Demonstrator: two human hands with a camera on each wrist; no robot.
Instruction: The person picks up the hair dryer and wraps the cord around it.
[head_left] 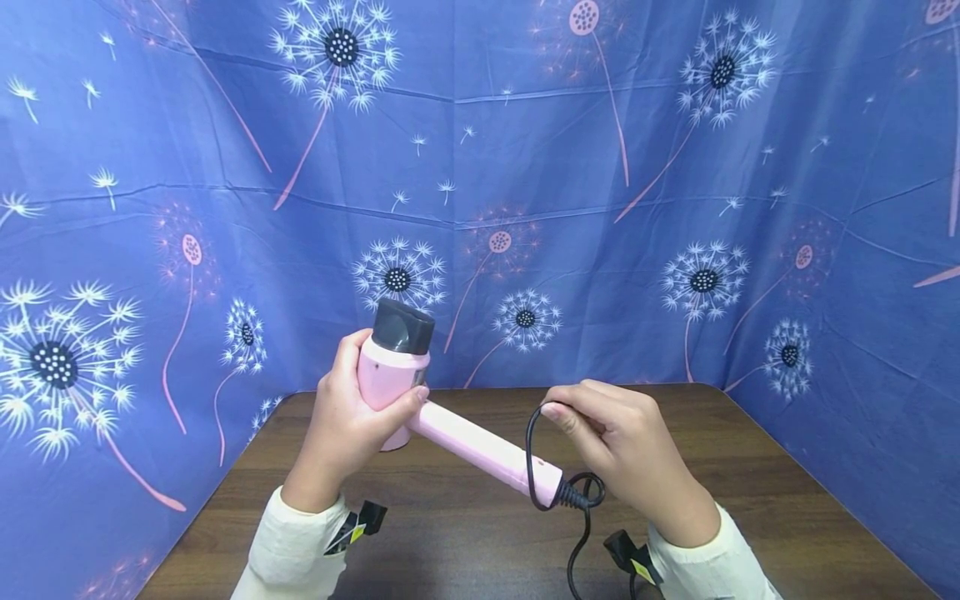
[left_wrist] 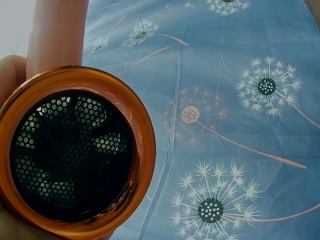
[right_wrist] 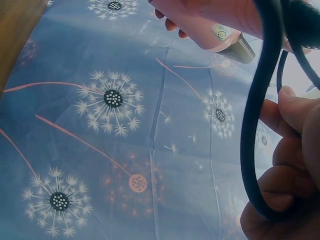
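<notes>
A pink hair dryer point(head_left: 480, 446) with a black nozzle point(head_left: 403, 327) is held above the table by my left hand point(head_left: 352, 421), thumb across its barrel. Its handle slants down to the right. The left wrist view looks into the round copper-coloured rim point(left_wrist: 145, 135) of the dryer's rear intake, with a mesh inside. My right hand point(head_left: 618, 433) pinches the black power cord point(head_left: 530, 450) between thumb and index finger, to the right of the handle's end. From there the cord makes a small loop by the handle and hangs downward. In the right wrist view the cord point(right_wrist: 250, 130) curves past the curled fingers.
Beneath both hands lies a brown wooden table point(head_left: 450, 533). A blue cloth point(head_left: 480, 167) printed with dandelions hangs behind it and along its sides. Each wrist carries a small black camera, such as the one on the left sleeve point(head_left: 285, 542).
</notes>
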